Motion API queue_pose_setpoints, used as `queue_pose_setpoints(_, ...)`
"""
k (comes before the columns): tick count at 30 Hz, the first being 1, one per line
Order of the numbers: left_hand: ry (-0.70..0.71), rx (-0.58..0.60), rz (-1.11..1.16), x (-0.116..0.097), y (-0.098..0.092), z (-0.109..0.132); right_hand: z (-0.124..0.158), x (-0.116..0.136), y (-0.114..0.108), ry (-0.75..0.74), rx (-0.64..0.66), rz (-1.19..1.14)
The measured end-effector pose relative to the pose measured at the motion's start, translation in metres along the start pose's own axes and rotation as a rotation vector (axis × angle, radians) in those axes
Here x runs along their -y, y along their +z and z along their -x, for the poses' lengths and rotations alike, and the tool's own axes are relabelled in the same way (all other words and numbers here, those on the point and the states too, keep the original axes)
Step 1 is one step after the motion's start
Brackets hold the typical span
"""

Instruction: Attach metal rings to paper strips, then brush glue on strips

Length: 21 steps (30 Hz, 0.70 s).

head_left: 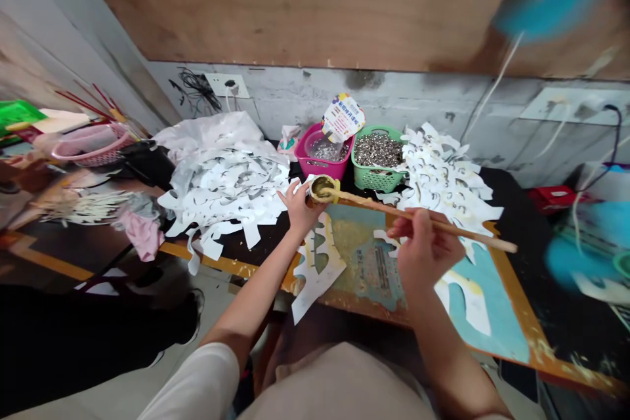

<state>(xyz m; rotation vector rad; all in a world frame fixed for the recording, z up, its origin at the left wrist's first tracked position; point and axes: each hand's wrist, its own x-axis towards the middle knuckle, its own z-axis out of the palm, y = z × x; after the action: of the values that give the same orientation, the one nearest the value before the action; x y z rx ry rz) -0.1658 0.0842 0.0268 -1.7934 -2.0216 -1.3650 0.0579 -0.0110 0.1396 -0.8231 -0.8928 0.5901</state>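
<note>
My left hand [299, 207] is wrapped round a small jar [336, 188] with yellowish residue on its rim, tilted with its mouth towards me. My right hand [427, 249] grips a long wooden stick [472, 235], like a brush handle. Its far end reaches into the jar, so the tip is hidden. Below the jar, a white cut-out piece [322, 269] with yellow smears hangs over the table's front edge. Another white cut-out [472, 305] lies under my right forearm, on a light blue sheet [502, 321].
A heap of white cut-outs [231, 184] lies left, another pile [443, 177] right. Behind the jar stand a pink basket [319, 167] with a printed card and a green basket [378, 177] of small metal parts. A pink cloth [140, 233] lies left; a blurred blue object [546, 10] hangs upper right.
</note>
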Motion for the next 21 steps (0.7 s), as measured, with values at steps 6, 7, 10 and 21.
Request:
queue_pose_setpoints(6,-0.039,0.121,-0.020,0.008,0.029,-0.012,-0.029,0.006,-0.023,0.110,-0.157,-0.196)
queue_pose_setpoints(7,-0.039,0.148,-0.025,0.010,0.034,-0.015,-0.032,0.008,-0.026,0.121,-0.172,-0.234)
queue_pose_setpoints(10,-0.034,0.218,-0.041,0.013,0.045,-0.023,-0.039,0.019,-0.033,0.176,-0.201,-0.377)
queue_pose_setpoints(21,0.092,0.293,-0.074,0.008,0.043,-0.021,-0.028,0.023,-0.065,0.198,-0.120,-0.302)
